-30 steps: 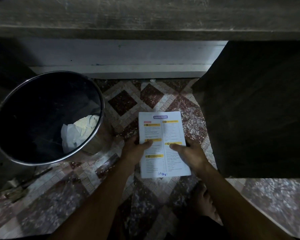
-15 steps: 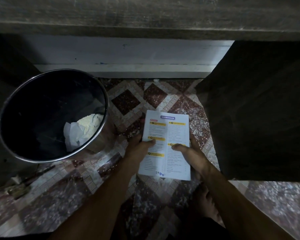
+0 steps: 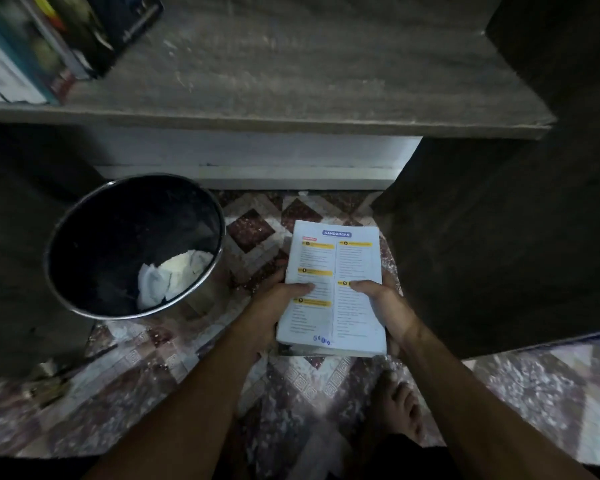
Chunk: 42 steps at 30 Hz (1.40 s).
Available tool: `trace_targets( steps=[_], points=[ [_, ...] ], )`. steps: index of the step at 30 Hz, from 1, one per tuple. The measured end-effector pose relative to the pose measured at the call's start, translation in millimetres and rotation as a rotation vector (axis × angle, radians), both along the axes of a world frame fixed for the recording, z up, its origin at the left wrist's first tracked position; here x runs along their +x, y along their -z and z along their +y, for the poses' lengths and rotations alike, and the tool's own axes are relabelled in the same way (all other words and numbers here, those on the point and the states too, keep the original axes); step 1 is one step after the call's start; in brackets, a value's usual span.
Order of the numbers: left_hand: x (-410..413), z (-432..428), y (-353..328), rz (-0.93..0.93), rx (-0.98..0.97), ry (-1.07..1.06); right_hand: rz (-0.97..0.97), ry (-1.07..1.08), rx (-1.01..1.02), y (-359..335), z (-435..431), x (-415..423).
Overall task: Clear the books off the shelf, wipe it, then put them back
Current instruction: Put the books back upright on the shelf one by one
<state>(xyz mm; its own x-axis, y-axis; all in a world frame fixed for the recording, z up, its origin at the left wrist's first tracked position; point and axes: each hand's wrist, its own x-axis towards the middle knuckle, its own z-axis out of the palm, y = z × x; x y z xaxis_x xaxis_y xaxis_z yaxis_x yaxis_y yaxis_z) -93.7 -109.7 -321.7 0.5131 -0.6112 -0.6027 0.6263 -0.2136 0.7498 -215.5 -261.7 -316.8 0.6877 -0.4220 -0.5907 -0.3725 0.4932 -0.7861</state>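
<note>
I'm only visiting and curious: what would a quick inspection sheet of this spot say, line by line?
Surface: shelf, a wooden board with pale streaks, bare across its middle and right.
Job's things: book held above the floor, printed page up, below the shelf's front edge; blurred books at the shelf's left end.
Clutter: bin on the floor at left, with a crumpled white wad inside.
Grippers: left hand and right hand grip the book from either side, thumbs on the page.
Cables: nothing seen.
Surroundings: patterned floor tiles, a bare foot, a dark panel at right.
</note>
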Motion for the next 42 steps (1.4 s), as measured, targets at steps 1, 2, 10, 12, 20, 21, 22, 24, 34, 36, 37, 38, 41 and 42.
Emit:
trace_targets(
  steps=[1, 2, 10, 12, 20, 21, 22, 24, 34, 36, 37, 38, 41, 42],
  points=[
    [-0.3, 1.6, -10.9, -0.011, 0.005, -0.008, -0.016, 0.0, -0.005, -8.6, 2.7, 0.1],
    [-1.5, 3.3, -23.3, -0.028, 0.011, -0.008, -0.029, 0.004, -0.009, -19.4, 5.3, -1.2],
    [-20.9, 24.1, -109.9, -0.284, -0.009, 0.04, -0.121, -0.084, -0.157, -114.3, 27.3, -14.0],
    [-26.9, 31.9, -127.5, -0.296, -0.017, 0.047, -0.142, -0.104, -0.159, -134.5, 32.5, -19.6],
    [-38.9, 59.8, -219.3, -0.383, -0.103, 0.149, -0.22, -0.124, -0.114, -224.7, 56.7, -38.4],
    [-37.8, 62.1, -232.7, -0.402, -0.116, 0.163, -0.233, -0.123, -0.109, -236.7, 57.1, -37.4],
    [-36.5, 64.1, -247.0, -0.42, -0.135, 0.171, -0.249, -0.125, -0.096, -247.4, 56.5, -34.8],
    [-28.1, 65.2, -270.5, -0.464, -0.161, 0.183, -0.267, -0.13, -0.067, -266.2, 52.5, -24.6],
    [55.4, 12.5, -313.9, -0.55, -0.11, 0.137, -0.257, -0.129, -0.112, -303.6, 9.4, 65.3],
    [69.1, -1.1, -312.2, -0.548, -0.102, 0.133, -0.236, -0.104, -0.115, -302.5, -0.7, 78.6],
    [74.8, -8.0, -311.6, -0.554, -0.09, 0.133, -0.224, -0.09, -0.121, -302.0, -5.1, 83.5],
    [79.6, -13.7, -309.8, -0.56, -0.075, 0.133, -0.213, -0.079, -0.126, -301.5, -8.5, 87.0],
    [90.0, -26.9, -302.5, -0.566, -0.037, 0.122, -0.182, -0.067, -0.151, -297.4, -19.5, 92.6],
    [92.1, -29.6, -300.1, -0.568, -0.019, 0.108, -0.172, -0.074, -0.155, -295.6, -22.3, 93.7]
  ],
)
